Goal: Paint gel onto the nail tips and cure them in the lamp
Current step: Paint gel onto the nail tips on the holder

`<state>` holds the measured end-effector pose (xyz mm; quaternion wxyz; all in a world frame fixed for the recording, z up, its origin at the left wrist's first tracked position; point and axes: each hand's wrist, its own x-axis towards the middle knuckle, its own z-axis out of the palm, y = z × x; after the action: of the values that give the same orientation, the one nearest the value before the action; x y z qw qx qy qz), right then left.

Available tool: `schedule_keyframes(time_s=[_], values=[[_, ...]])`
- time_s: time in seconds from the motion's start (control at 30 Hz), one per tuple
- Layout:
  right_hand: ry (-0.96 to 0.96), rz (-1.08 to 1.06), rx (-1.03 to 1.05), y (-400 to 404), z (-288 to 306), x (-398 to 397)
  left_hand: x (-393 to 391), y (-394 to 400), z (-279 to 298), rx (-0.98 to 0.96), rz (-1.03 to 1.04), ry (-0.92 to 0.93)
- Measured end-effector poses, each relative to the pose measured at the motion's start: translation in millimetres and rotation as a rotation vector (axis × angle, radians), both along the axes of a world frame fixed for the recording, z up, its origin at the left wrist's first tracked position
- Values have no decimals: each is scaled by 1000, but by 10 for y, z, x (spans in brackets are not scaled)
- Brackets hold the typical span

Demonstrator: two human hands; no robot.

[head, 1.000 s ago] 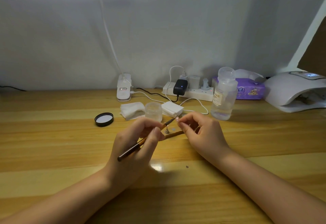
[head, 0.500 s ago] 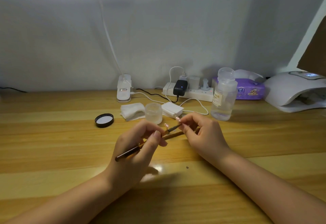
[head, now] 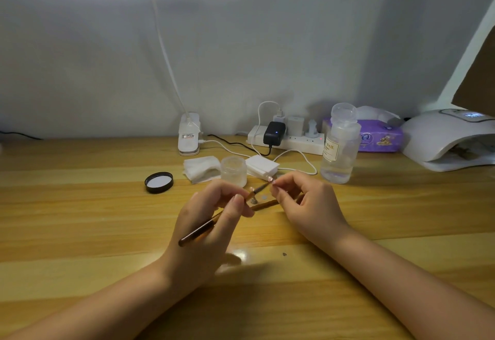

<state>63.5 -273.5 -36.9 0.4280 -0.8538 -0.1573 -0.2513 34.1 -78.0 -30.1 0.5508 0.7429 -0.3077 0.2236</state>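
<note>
Wooden desk (head: 80, 205), my left hand (head: 206, 232) gripping the brush (head: 203, 229), bristles touching the nail tip (head: 270, 179) pinched in my right hand (head: 305, 205), near the desk's middle.

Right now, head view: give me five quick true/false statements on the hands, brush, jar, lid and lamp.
1. The left hand holds the brush. True.
2. The black lid is screwed onto the small jar. False: it lies on the table, left of the open jar.
3. The right hand pinches a nail tip at the brush's bristles. True.
4. The curing lamp sits at the far left. False: far right.
5. The clear bottle lies on its side. False: it stands upright.
</note>
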Motion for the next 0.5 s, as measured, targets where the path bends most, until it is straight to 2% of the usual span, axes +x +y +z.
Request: schedule_keyframes(time_s=[0.13, 0.27, 0.5], values=[[8, -10, 38, -6, -14, 9, 100, 43, -26, 57, 84, 16], [23, -12, 78, -11, -36, 30, 185, 92, -99, 330, 256, 117], [52, 55, 61, -29, -56, 45, 182, 40, -91, 469, 132, 241]])
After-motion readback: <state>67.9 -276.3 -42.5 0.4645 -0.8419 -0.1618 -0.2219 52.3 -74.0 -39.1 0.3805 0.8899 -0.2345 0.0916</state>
